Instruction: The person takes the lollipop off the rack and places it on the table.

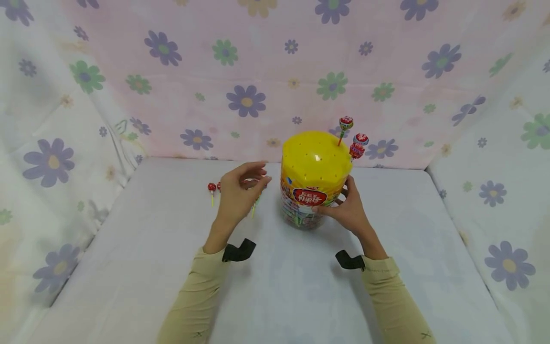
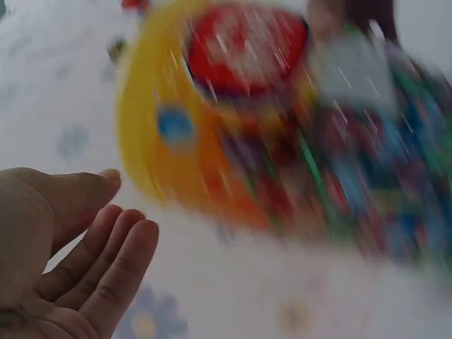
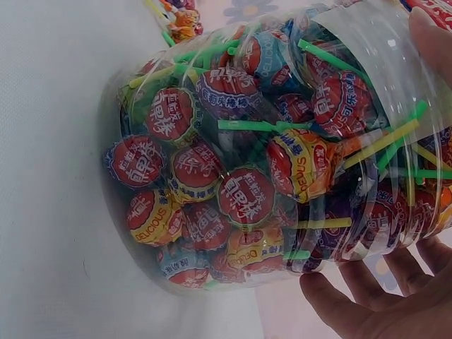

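A clear plastic jar point(image 3: 233, 169) packed with wrapped lollipops stands on the table in the head view, under a yellow lid point(image 1: 315, 160) dotted with small holes. Three lollipops point(image 1: 345, 123) rise at the lid's right back edge. My right hand point(image 1: 347, 210) grips the jar's right side, thumb in front and fingers behind. To the left of the jar and apart from it, my left hand point(image 1: 235, 198) hovers with fingers loosely bent and nothing visible between them. Several lollipops point(image 1: 212, 188) lie on the table behind that hand, which partly hides them. The jar is blurred in the left wrist view.
A white cloth covers the table point(image 1: 296, 286). Behind it hangs a pink flowered curtain point(image 1: 275, 71), with white flowered cloth point(image 1: 485, 157) at both sides. A dark wrist camera mount point(image 1: 239, 251) sits on each forearm.
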`<state>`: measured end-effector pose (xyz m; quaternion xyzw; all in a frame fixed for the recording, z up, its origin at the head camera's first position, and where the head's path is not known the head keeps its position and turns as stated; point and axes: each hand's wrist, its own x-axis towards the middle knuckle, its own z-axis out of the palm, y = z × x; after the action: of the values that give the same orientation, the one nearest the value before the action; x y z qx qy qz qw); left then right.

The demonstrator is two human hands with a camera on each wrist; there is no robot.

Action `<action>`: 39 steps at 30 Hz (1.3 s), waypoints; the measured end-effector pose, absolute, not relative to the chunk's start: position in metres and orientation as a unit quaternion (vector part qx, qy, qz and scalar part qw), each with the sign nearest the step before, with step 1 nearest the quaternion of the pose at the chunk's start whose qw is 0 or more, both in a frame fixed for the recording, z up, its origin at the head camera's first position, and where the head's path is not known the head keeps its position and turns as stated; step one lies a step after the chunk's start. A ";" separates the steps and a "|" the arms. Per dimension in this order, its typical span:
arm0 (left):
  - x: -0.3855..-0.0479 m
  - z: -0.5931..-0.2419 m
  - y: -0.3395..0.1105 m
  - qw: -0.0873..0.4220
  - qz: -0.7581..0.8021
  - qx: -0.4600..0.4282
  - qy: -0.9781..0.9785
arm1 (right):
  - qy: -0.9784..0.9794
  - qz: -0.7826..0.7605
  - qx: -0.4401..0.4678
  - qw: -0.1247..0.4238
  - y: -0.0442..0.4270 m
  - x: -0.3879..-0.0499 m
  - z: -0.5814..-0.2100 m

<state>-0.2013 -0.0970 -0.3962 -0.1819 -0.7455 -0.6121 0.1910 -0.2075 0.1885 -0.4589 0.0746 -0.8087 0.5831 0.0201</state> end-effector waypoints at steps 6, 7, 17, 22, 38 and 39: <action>-0.190 -0.356 -0.033 0.186 -0.641 -0.283 -0.689 | -0.816 0.573 0.075 0.024 0.191 -0.208 -0.459; -0.189 -0.351 -0.024 0.180 -0.642 -0.293 -0.685 | -0.817 0.571 0.075 0.025 0.191 -0.208 -0.458; -0.191 -0.326 0.026 0.171 -0.605 -0.321 -0.708 | -0.817 0.572 0.073 0.026 0.189 -0.209 -0.458; -0.196 -0.324 0.040 0.161 -0.606 -0.311 -0.714 | -0.810 0.579 0.087 0.034 0.191 -0.210 -0.460; -0.208 -0.325 0.050 0.228 -0.648 -0.336 -0.644 | -0.810 0.580 0.080 0.031 0.190 -0.208 -0.458; -0.207 -0.324 0.047 0.228 -0.652 -0.333 -0.642 | -0.811 0.579 0.077 0.031 0.190 -0.208 -0.458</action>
<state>-0.2069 0.0472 -0.3244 -0.3332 -0.6422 -0.6517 0.2280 -0.2080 0.1904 -0.4578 0.0771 -0.8109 0.5792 0.0309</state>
